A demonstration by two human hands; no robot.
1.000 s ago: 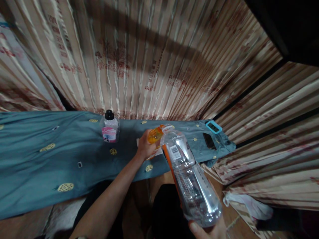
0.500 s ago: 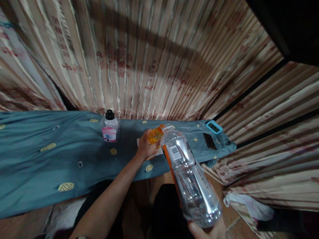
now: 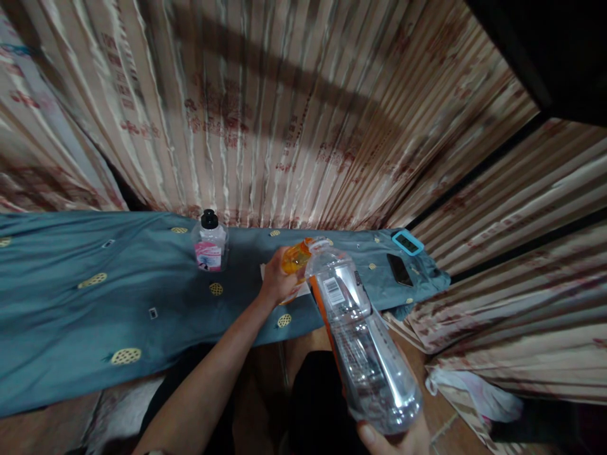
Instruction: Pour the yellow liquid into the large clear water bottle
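My left hand [image 3: 276,278] is wrapped round an orange, see-through bottle [image 3: 296,257], which leans to the right over the cloth. Gripped near its base by my right hand [image 3: 396,439] is a large clear plastic bottle [image 3: 363,335] with an orange strip and a barcode label. It slants down toward the upper left, and its mouth meets the orange bottle's mouth. Whether liquid passes between them I cannot tell. Part of a white paper [image 3: 302,289] shows beneath my left hand. Most of my right hand's fingers are hidden behind the clear bottle.
A clear bottle with a black cap and pink label [image 3: 209,243] stands to the left on the blue-green pineapple-print cloth [image 3: 156,278]. Toward the right end lie a dark phone [image 3: 399,269] and a blue-framed digital timer [image 3: 408,242]. Patterned curtains [image 3: 265,126] hang behind and to the right.
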